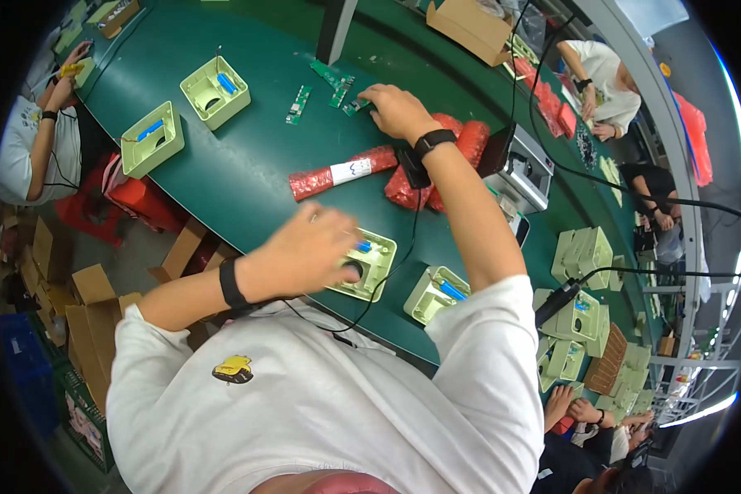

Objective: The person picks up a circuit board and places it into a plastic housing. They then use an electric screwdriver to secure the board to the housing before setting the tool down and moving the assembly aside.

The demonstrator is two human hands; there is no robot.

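- Meanwhile, at the far left of the green bench (214, 181), two pale-green housings are set apart: a nearer housing (165, 156) and a farther housing (232, 109), each with a blue cylinder inside.
- A loose circuit board (299, 105) is left lying flat; it could be scratched or knocked astray if swept by a sleeve or wrist.
- The left hand (309, 251) is caught in a blur over the front housing (379, 272), which is placed at the bench's near edge; whether anything is held by its bent fingers cannot be told. That housing could be tipped off the edge by a careless push.
- By the right hand (398, 111), its fingers narrowed together, the end of another circuit board (354, 108) is reached; a firm grip cannot be confirmed. The board could be dropped if pinched only at its edge.
- Below, a thin black cable (416, 218) is strung past the front housing, which could be dragged if the cable were snagged by a forearm.
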